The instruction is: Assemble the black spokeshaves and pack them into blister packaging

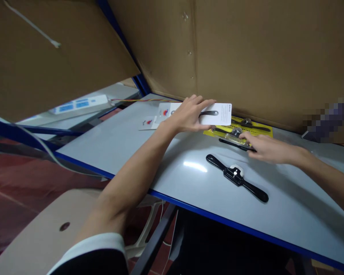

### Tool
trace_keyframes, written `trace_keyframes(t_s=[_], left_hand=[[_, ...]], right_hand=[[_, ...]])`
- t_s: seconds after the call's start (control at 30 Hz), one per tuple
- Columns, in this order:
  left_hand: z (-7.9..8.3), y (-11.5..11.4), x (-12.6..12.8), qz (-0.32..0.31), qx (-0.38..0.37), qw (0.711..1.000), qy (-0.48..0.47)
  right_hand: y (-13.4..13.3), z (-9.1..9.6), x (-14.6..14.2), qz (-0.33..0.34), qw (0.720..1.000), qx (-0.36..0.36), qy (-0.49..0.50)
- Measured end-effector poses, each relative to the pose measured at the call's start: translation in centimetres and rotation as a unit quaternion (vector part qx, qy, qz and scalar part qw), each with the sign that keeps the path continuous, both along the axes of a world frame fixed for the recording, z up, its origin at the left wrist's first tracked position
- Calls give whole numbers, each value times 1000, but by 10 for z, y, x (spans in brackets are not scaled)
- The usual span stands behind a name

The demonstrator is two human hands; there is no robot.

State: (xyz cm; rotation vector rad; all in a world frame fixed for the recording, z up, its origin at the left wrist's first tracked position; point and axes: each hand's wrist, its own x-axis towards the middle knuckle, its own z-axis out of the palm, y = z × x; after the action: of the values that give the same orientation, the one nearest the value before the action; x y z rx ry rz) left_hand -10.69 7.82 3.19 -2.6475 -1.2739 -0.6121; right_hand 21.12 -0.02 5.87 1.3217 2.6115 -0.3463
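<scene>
My left hand (190,112) grips a white printed card (225,114) that bears a picture of a dark-handled tool. Beneath and left of it is another white card (147,123) on the table. To the right, my right hand (263,147) has its fingers closed on a clear plastic blister (236,140) in front of the yellow cards. A black handle shows just under the blister; whether it belongs to the same piece I cannot tell. Nearer to me lies a loose black spokeshave (235,173), slanting across the table and touched by neither hand.
Yellow cards (266,130) with a dark spokeshave on top lie at the back. Brown board walls rise behind the grey table (174,172), which has a blue edge. A white power strip (81,104) sits at the left, and a beige stool (48,229) stands below.
</scene>
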Motion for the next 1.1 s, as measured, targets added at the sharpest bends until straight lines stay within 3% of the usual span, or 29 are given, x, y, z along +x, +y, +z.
trace_keyframes(t_s=[0.1, 0.17, 0.23, 0.37, 0.47, 0.57, 0.77, 0.97, 1.1], left_hand=[[4, -3, 1, -2, 24, 1000, -5], [5, -6, 5, -17, 31, 999, -4], [4, -8, 11, -38, 27, 999, 4], [-1, -10, 22, -55, 16, 998, 17], [-3, -10, 25, -46, 11, 999, 11], [-1, -11, 24, -36, -11, 999, 1], [7, -15, 21, -45, -55, 997, 26], [12, -16, 18, -58, -56, 996, 42], [8, -17, 23, -68, -59, 995, 50]], right_hand=[[27, 8, 26, -1, 987, -114, 117], [38, 3, 42, -25, 962, -194, 190], [41, -9, 53, -84, 916, -277, 278], [31, -42, 64, -186, 795, -394, 423], [22, -58, 61, -184, 757, -416, 469], [16, -57, 53, -167, 774, -408, 454], [15, -30, 48, -100, 883, -323, 327], [20, -28, 61, -106, 888, -301, 332], [21, -26, 64, -115, 881, -329, 320]])
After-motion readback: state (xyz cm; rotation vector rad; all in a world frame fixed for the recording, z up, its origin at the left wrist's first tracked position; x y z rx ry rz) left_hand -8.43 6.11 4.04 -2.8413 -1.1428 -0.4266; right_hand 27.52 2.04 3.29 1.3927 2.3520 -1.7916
